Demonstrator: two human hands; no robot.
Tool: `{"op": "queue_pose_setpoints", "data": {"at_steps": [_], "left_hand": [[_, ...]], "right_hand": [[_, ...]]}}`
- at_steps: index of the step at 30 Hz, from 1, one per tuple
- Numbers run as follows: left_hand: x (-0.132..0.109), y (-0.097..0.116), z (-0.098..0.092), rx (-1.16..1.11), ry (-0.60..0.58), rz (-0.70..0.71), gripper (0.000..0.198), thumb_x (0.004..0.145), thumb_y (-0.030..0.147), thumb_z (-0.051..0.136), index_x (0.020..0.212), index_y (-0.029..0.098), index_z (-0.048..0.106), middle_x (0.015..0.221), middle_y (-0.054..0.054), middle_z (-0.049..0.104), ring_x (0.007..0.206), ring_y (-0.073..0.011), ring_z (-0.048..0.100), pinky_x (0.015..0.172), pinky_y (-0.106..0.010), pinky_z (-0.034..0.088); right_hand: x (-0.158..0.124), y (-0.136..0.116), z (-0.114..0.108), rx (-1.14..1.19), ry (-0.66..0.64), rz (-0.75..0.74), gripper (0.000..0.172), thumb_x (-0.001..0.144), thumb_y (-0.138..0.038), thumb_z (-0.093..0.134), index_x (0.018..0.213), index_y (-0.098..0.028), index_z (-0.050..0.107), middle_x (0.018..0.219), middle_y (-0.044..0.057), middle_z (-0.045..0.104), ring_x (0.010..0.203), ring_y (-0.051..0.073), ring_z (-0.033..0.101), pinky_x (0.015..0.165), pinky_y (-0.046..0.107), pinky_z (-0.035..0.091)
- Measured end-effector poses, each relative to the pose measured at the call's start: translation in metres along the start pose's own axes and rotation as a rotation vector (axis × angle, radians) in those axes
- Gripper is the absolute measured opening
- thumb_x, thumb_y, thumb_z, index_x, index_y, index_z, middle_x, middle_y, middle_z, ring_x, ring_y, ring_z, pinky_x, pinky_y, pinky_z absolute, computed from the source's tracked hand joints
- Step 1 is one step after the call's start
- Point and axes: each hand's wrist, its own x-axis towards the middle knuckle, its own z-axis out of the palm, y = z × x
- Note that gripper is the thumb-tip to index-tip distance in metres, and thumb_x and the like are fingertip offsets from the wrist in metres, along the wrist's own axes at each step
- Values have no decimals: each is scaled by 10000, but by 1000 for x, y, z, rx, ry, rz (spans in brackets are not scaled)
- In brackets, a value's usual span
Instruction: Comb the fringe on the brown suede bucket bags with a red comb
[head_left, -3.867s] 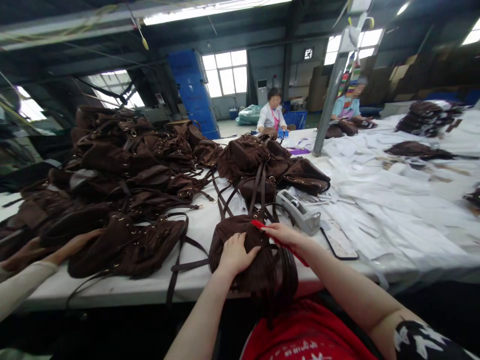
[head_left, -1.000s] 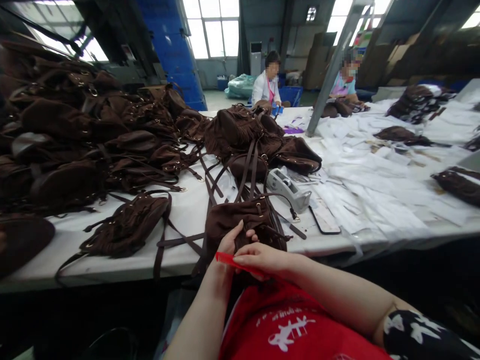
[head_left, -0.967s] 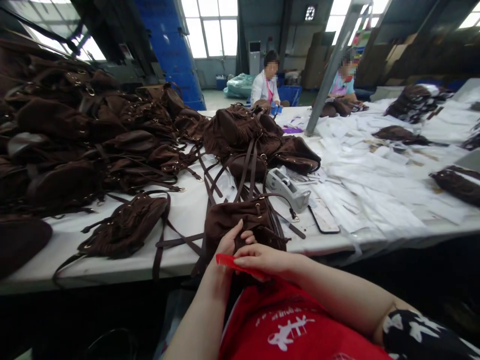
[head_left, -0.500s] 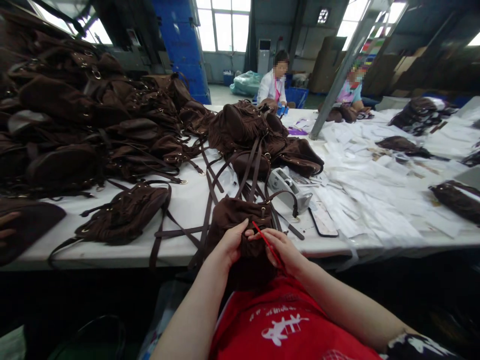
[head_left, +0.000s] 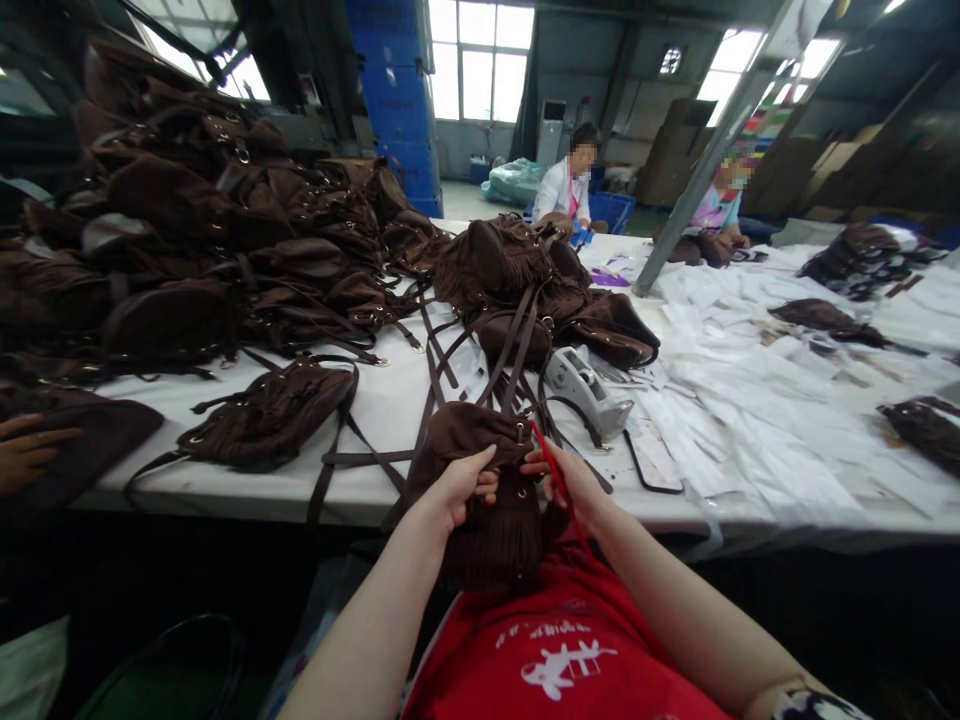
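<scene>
One head-worn camera looks forward and down across the table (head_left: 396, 400).

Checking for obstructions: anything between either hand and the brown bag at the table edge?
Nothing visible. The left hand grips the bag directly; fingertips of the right hand appear to touch its other side. The red comb is held in the right hand, not blocking it.
</scene>
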Motion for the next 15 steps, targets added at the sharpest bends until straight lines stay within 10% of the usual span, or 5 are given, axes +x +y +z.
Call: {"op": "queue_pose_setpoints", "data": {"at_steps": [7,15], "left_hand": [[-16,-22,17,51,-26,216,330,755,431,649,813,106,659,538,38,503,427,-17,383,402,-137,297],[-6,-33,16,-142,-23,140,262,820,280,595,1024,123,648,863,-76,714,804,-185,669,791,-315,518]], "right_hand": [[10,-11,12,-193,66,-212,410,759,-579,561,808,-172,573,563,-37,561,406,79,454,375,186,327],[6,-38,21,-1123,298,-489,408,844,-574,451,729,-196,553,655,26,599,605,160,522,544,260,291]]}}
